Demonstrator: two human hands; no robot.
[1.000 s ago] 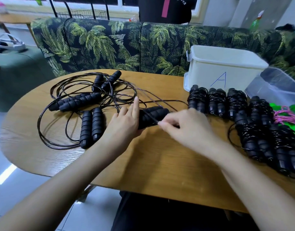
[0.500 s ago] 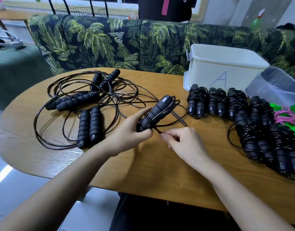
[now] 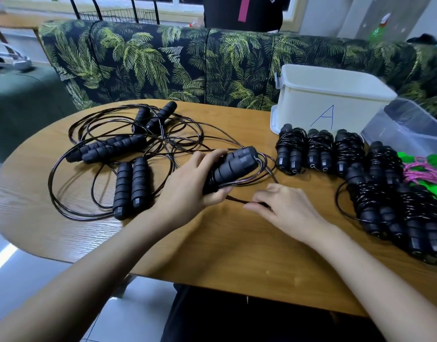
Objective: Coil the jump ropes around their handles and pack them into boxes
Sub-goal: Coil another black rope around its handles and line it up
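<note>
My left hand [image 3: 187,186] grips a pair of black foam jump rope handles [image 3: 234,166], tilted up to the right above the wooden table [image 3: 212,245]. A few turns of thin black cord lie around them. My right hand [image 3: 284,208] pinches that cord [image 3: 237,200] just below the handles, close to the table. Several loose ropes with black handles [image 3: 132,186] lie tangled at the left. Several coiled black ropes [image 3: 321,151] sit in rows at the right. A white box marked "A" [image 3: 336,95] stands behind them.
A clear plastic box [image 3: 407,127] sits to the right of the white one. A rope with green handles and pink cord [image 3: 427,171] lies at the far right edge. A palm-print sofa [image 3: 187,62] runs behind the table. A person in black stands beyond it.
My left hand has raised and tilted the handles up to the right. My right hand has drawn the cord down and toward me, and loops now lie around the handles.
</note>
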